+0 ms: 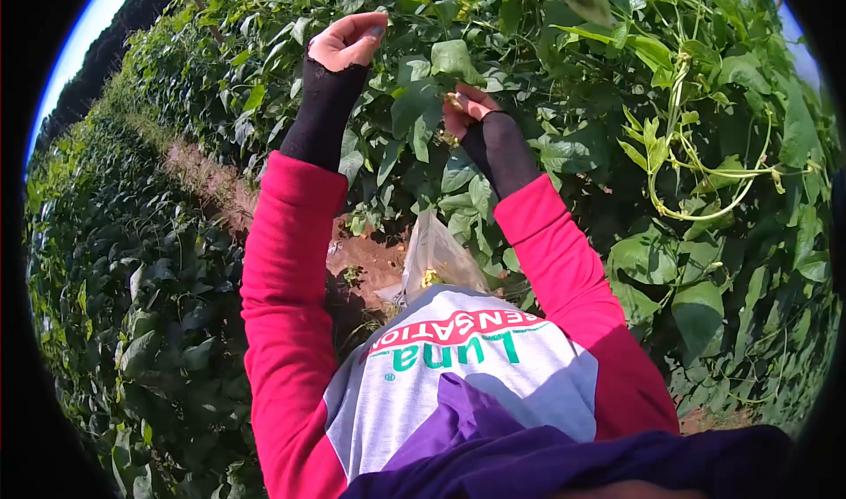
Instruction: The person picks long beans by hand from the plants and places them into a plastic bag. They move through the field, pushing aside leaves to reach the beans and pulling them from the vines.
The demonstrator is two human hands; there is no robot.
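Both of my hands are raised in front of a wall of green leafy vines point(564, 151). My left hand point(350, 41), in a black fingerless sleeve, has its thumb and fingers pinched together near the leaves; what it holds, if anything, is too small to name. Lower and to the right, my right hand point(471, 111) has its fingers closed on a small pale yellowish flower point(454, 103) beside a broad leaf point(454, 61). Part of that hand is behind its black sleeve.
A translucent plastic bag point(438, 257) with yellow bits in it hangs or stands just beyond my shirt. Curling bean tendrils point(674, 147) stick out at the right. Reddish soil point(363, 266) shows below, and another row of plants point(150, 323) runs along the left.
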